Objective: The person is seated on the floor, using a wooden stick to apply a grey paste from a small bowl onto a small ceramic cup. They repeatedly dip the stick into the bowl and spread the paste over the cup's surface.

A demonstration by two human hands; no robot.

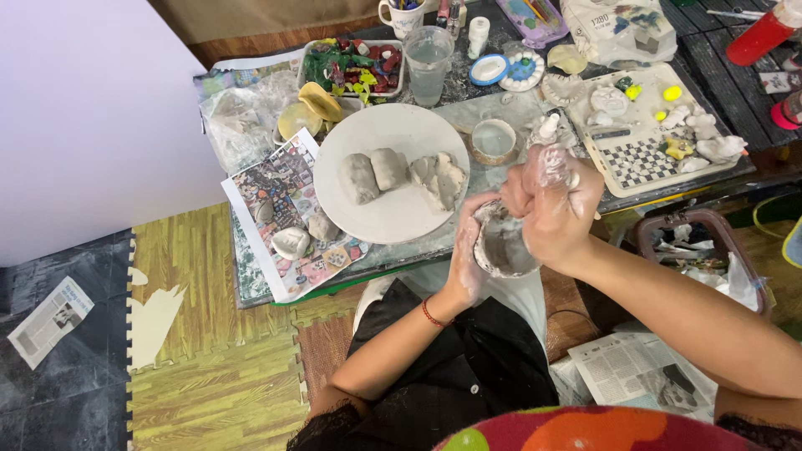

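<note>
A small bowl of wet grey clay (504, 244), rough-walled and glistening inside, sits off the near edge of the tabletop (455, 98), held above the person's lap. The left hand (470, 250), smeared pale with slip and wearing a red cord bracelet (431, 315) at the wrist, is curled around the bowl's left wall, cupping it. The right hand (553, 205), just as clay-coated, is closed over the rim from above, fingers bunched and pressing at the upper edge; both hands have hold of the same bowl. Just beyond them, a round white plate (393, 125) carries smooth grey clay lumps (373, 174) side by side and a more ragged, torn lump (439, 179) to their right. A small shallow dish of cloudy water (494, 140) stands just beside the plate, and a clear plastic cup (428, 63) farther back. To the right, a cream tray (598, 144) holds white, knobbly figurines and a checkered board. The tabletop is crowded edge to edge; open room lies to the left, over the wood-grain foam floor mats (200, 334).
</note>
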